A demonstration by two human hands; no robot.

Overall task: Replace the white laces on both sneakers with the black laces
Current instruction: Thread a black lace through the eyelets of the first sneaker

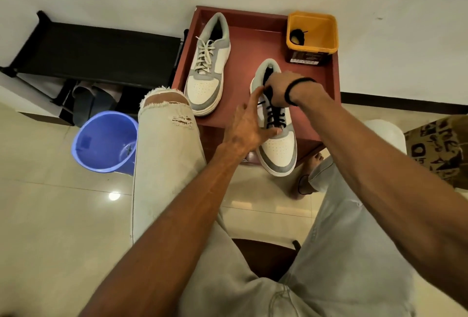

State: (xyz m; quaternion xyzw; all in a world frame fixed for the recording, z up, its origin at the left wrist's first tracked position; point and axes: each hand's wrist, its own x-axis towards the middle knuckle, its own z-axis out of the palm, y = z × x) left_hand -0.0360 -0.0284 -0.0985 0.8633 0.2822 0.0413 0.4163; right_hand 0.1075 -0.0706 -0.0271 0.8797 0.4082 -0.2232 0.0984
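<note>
Your right hand (pixel 277 86) grips the collar of the near sneaker (pixel 277 139), already threaded with the black lace (pixel 274 116), at the near right of the red worktop (pixel 243 45), its toe overhanging the near edge, while your left hand (pixel 247 126) lies with fingers straight against its side. The far-left sneaker (pixel 207 68) keeps its white lace (pixel 204 57); judging by looks, it is light with a stiff sole, so hold it by the heel collar or midsole. The remaining lace in the yellow tub (pixel 312 30) looks limp; pinch it near the tip.
</note>
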